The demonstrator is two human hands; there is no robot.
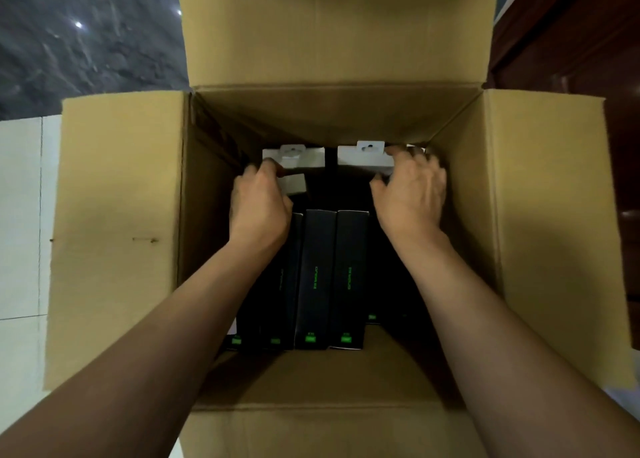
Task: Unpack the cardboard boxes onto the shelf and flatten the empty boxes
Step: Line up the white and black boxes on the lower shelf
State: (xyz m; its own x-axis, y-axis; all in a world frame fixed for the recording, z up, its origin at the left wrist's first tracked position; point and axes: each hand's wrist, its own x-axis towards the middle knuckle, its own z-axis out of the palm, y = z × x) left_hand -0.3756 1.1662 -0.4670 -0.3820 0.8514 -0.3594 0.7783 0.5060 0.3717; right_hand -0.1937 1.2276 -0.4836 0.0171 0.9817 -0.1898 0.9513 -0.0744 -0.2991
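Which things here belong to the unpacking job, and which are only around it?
Job: cardboard box, open; dark product boxes inside; two white-topped packs, left pack and right pack; left hand; right hand.

Around: pale floor tiles; dark wooden furniture.

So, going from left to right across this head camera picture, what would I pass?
White tiled floor → left brown cardboard flap → left hand gripping a white-topped packet → two black slim boxes with green print → right hand → right cardboard flap → dark wooden furniture.
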